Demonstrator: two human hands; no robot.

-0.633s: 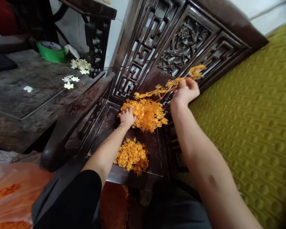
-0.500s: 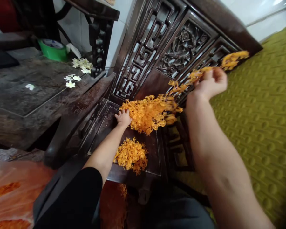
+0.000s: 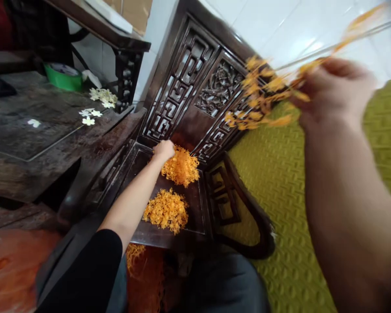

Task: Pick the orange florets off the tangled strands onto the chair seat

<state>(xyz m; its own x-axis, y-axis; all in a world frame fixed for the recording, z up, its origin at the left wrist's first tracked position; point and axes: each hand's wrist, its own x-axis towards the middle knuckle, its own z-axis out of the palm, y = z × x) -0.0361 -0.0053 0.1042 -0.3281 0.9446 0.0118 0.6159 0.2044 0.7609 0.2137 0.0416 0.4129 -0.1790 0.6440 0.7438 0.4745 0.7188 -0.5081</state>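
Observation:
Two heaps of frilly orange artificial flowers lie on a dark carved wooden chair: a far heap by the backrest and a near heap toward the front edge. My left hand is closed at the left edge of the far heap; what its fingers hold, if anything, is hidden. Up at the right, my right hand grips a bunch of orange flower sprays. Their blossoms hang out to the left of the hand, above the chair back, and thin stems trail to the upper right, smeared by motion.
On the dark wooden table at left are a green tape roll and white flowers. An olive textured cover spreads along the right. Reddish plastic bags lie at lower left. The chair's curved armrest juts out rightward.
My right hand has moved up and right, drawing its sprays off the far heap, which is now smaller. My left hand's spread fingers have closed. The view has shifted slightly.

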